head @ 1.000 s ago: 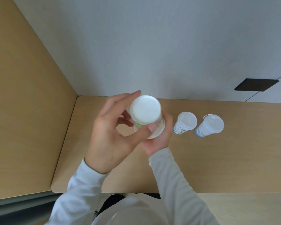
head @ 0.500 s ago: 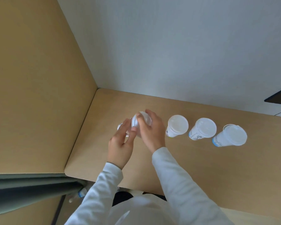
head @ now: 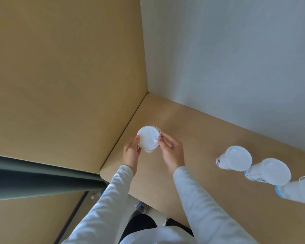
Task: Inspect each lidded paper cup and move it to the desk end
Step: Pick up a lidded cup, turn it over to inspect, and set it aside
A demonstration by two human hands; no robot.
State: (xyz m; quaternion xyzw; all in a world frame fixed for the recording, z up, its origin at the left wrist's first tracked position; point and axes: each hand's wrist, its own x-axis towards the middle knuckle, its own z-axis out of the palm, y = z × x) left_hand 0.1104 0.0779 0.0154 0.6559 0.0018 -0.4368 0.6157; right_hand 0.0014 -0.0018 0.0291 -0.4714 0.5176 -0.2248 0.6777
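A paper cup with a white lid [head: 148, 138] stands upright near the left end of the wooden desk [head: 192, 138], close to the side panel. My left hand [head: 131, 152] holds its left side and my right hand [head: 171, 150] touches the lid's right rim with the fingertips. Whether the cup rests on the desk or hangs just above it I cannot tell. Three more lidded cups stand in a row at the right: one [head: 235, 160], a second [head: 268, 171], and a third [head: 299, 189] cut by the frame edge.
A tan side panel [head: 69, 76] rises along the desk's left end and a grey wall [head: 236, 59] runs behind it. The desk's front edge lies just beyond my sleeves. Floor and my shoes show below.
Both hands have carried the cup leftwards, from beside the row to the desk's left end. The view has swung left, so the other cups sit at the far right.
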